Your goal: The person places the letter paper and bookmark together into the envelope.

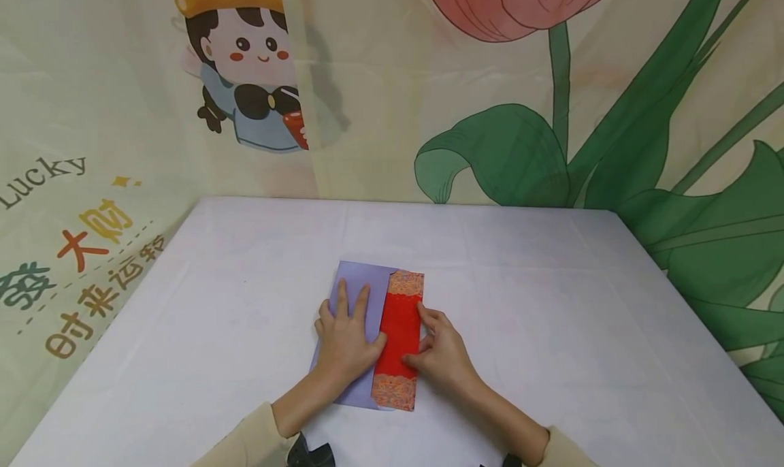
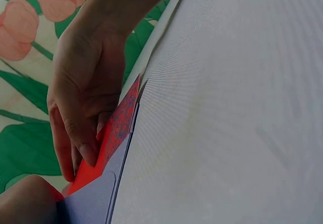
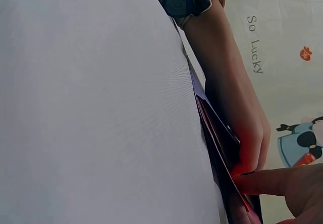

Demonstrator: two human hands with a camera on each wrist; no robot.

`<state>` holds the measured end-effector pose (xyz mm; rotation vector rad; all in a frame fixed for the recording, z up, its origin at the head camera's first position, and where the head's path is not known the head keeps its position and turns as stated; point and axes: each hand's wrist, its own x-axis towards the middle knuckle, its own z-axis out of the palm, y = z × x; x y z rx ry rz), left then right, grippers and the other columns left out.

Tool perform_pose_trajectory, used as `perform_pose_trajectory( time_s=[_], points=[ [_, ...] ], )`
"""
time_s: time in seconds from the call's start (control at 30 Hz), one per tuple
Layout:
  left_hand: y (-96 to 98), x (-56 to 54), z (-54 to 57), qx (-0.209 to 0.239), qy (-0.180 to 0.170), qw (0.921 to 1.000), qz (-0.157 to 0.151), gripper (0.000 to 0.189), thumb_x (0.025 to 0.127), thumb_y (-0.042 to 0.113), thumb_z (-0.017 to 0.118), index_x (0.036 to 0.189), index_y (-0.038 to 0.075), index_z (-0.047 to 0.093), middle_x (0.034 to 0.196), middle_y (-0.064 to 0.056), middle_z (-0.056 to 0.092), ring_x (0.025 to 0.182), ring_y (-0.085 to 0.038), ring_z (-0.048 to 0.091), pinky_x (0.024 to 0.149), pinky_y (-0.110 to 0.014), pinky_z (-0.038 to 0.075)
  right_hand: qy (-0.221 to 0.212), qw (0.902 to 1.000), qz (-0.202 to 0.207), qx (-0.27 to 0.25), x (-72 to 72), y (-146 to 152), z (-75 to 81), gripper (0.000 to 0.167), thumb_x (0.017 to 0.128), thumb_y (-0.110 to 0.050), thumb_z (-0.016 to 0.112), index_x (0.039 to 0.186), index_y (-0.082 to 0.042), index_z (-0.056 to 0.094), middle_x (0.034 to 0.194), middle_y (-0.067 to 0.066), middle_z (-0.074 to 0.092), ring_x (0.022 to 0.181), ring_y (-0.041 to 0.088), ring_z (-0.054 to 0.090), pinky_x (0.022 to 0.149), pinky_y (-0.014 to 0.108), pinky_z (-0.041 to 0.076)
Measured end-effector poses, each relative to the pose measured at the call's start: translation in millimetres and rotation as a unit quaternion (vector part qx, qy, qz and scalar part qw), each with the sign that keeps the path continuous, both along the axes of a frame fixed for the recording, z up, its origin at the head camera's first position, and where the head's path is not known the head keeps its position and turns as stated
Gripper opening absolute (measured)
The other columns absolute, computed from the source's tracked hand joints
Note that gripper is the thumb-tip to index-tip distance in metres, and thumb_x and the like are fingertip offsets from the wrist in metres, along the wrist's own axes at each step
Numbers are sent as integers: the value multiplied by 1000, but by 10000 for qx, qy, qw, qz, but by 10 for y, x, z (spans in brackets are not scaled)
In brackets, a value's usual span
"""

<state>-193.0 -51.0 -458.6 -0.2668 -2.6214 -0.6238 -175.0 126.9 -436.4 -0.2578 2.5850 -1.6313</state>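
A flat purple folder-like sheet point(image 1: 374, 305) lies on the white table, slightly slanted. Along its right side runs a red paper strip point(image 1: 401, 327) with a patterned orange-red band at each end. My left hand point(image 1: 345, 344) rests on the purple sheet with fingers spread, its thumb reaching the strip's left edge. At the strip's right edge my right hand point(image 1: 450, 358) pinches it, thumb on top and fingers along the edge. In the left wrist view, the red strip point(image 2: 91, 172) rises at a tilt beside the purple sheet point(image 2: 96, 204). Stacked thin layers show edge-on in the right wrist view.
The white-covered table point(image 1: 551, 303) extends around the papers on every side. Behind it hangs a printed cloth point(image 1: 367, 113) with a cartoon figure, a pink flower and green leaves. Dark wrist devices point(image 1: 310, 451) sit by the near edge.
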Motion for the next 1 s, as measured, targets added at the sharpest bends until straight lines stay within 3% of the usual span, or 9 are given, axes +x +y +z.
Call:
perform_pose_trajectory(
  time_s=[0.4, 0.63, 1.0],
  points=[
    [1, -3, -23, 33, 79, 10000, 7, 73, 67, 33, 68, 133, 7, 49, 141, -30, 30, 108, -52, 35, 73, -53, 32, -49, 9993, -59, 376, 28, -41, 4, 84, 67, -1, 78, 139, 4, 34, 131, 14, 42, 56, 10, 53, 53, 22, 47],
    [3, -5, -28, -2, 233, 9997, -13, 73, 66, 33, 68, 131, 5, 51, 139, -31, 31, 107, -52, 35, 72, -53, 32, -157, 9996, 167, -140, 26, -49, -6, 84, 69, 4, 76, 140, 3, 32, 133, 14, 41, 59, 12, 55, 54, 24, 49],
    [4, -3, -11, 27, 64, 10000, 18, 73, 68, 33, 67, 134, 7, 49, 141, -29, 30, 109, -52, 35, 75, -54, 31, 404, 9986, 264, 220, -3, -46, -36, 81, 67, 0, 78, 138, 2, 39, 129, 13, 46, 71, 16, 53, 59, 21, 49]
  ],
)
